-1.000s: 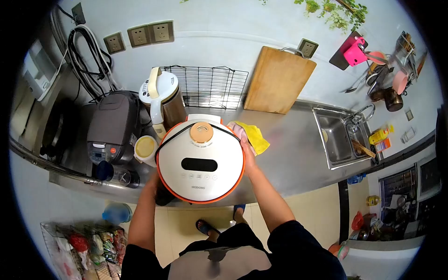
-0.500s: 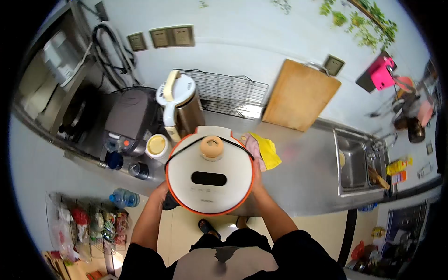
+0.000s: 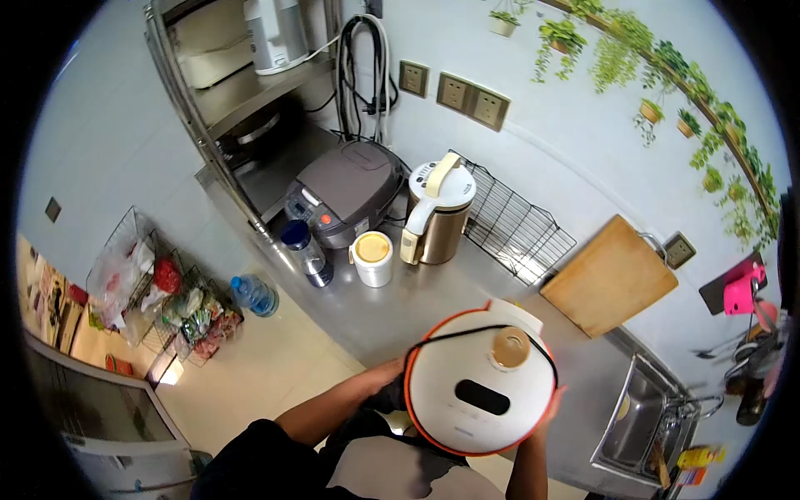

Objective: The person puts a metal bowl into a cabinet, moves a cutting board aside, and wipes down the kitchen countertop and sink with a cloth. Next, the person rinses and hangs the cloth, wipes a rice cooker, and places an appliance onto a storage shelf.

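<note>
A round white appliance with an orange rim is held up between both hands, near the counter's front edge. A black cord loops over its lid, beside a tan knob. My left hand grips its left side, the fingers partly hidden behind it. On the right side my right hand holds it, fingers along the rim. Behind it on the steel counter stand a soymilk maker, a white cup with a yellow lid and a blue-capped bottle.
A grey rice cooker stands beside a metal shelf. Against the wall are a wire rack and a cutting board. The sink is at right. Wire baskets and a blue bottle are at lower left.
The view has turned left, showing more of the shelf and left wall. Both hands still hold the appliance, now lower right in view. The yellow and pink cloth is no longer visible.
</note>
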The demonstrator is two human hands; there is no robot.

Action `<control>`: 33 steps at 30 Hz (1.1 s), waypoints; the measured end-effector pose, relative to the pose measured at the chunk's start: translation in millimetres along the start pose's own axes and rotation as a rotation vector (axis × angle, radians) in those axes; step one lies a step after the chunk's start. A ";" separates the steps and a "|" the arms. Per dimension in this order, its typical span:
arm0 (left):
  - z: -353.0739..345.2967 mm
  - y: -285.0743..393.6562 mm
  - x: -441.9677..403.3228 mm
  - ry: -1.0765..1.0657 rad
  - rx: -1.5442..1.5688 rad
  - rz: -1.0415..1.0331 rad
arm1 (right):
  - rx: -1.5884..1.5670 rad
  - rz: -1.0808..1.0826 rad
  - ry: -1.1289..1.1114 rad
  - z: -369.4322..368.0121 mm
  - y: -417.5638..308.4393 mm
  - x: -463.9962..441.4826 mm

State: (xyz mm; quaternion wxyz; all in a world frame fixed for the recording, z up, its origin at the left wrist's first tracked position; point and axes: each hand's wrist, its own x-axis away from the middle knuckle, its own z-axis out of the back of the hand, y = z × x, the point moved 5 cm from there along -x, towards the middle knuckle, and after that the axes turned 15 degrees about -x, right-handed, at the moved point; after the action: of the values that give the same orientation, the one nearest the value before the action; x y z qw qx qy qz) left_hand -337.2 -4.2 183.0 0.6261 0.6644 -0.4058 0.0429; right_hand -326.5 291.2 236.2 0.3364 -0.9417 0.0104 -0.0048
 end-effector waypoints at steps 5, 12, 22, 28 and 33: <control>-62.4 -24.2 -74.6 -0.102 -0.034 -0.061 | 0.003 0.017 0.069 54.2 -62.0 11.5; -163.6 14.4 -131.2 -0.225 -0.130 -0.101 | 0.098 0.131 0.312 78.7 -152.2 26.0; -232.6 29.9 -188.7 -0.276 -0.230 -0.039 | -0.037 0.161 0.274 172.6 -203.8 17.0; -239.1 39.0 -197.6 -0.250 -0.273 -0.011 | 0.018 0.207 0.164 181.2 -209.9 18.4; -230.6 49.3 -187.8 -0.212 -0.312 0.031 | 0.139 0.259 0.258 189.9 -220.2 21.3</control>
State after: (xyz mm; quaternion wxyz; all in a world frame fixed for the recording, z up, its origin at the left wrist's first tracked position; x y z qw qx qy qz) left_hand -387.7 292.4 165.1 0.6746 0.5538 -0.4814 -0.0809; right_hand -298.6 581.3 228.9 0.3942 -0.8986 0.1742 -0.0827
